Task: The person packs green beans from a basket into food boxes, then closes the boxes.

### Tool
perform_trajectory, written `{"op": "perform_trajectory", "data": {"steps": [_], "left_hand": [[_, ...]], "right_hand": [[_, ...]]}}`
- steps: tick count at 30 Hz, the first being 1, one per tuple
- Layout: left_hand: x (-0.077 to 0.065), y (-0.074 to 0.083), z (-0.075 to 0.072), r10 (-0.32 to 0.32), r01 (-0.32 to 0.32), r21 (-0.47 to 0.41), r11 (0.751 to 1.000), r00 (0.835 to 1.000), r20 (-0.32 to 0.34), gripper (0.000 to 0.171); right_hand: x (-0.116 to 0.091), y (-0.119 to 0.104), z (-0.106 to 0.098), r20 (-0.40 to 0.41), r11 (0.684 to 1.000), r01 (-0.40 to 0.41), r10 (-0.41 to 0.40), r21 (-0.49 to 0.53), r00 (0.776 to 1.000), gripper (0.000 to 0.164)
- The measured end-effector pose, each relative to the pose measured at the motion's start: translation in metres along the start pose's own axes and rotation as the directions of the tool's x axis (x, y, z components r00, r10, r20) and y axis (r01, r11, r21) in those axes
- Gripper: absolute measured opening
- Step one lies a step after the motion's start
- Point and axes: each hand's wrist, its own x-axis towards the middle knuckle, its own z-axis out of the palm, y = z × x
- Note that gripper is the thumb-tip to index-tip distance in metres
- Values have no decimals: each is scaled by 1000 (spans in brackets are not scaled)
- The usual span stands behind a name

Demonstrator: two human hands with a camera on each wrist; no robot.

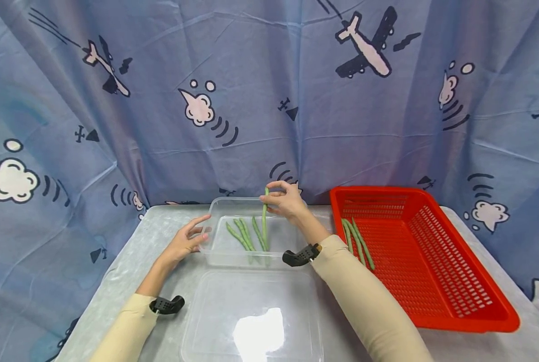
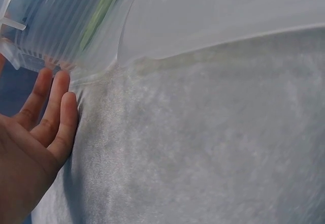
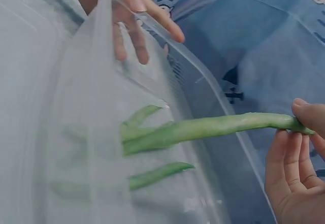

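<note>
My right hand [image 1: 285, 201] pinches a green bean [image 3: 218, 128] by its upper end, between thumb and fingertips. The bean hangs nearly upright over a clear plastic container [image 1: 226, 259], its lower end down inside among several other green beans [image 1: 243, 235]. Seen from the right wrist, the held bean slants across the container's rim. My left hand [image 1: 185, 244] is at the container's left side with its fingers extended. In the left wrist view, fingertips [image 2: 62, 76] touch the outside of the ribbed wall.
A clear flat lid [image 1: 215, 311] lies on the table [image 1: 129, 261] in front of the container. To the right stands a red plastic basket [image 1: 400, 261] with a few green beans [image 1: 359, 244] along its left side. A blue patterned curtain [image 1: 251, 100] hangs behind the table.
</note>
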Motion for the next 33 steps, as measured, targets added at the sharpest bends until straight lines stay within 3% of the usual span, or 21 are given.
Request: {"op": "perform_trajectory", "data": {"steps": [8, 18, 27, 33], "left_hand": [[1, 1, 1, -25, 25, -5, 1000, 1000, -8, 56], [0, 1, 2, -28, 28, -15, 999, 1000, 2, 56], [0, 2, 0, -27, 27, -11, 1000, 1000, -4, 56], [0, 1, 1, -26, 26, -20, 999, 1000, -3, 56]], "right_hand": [[5, 23, 21, -24, 1000, -16, 16, 25, 1000, 40], [0, 39, 35, -11, 999, -26, 26, -37, 1000, 43], [0, 40, 38, -46, 999, 10, -13, -49, 999, 29], [0, 32, 36, 0, 998, 33, -33, -51, 999, 23]]}}
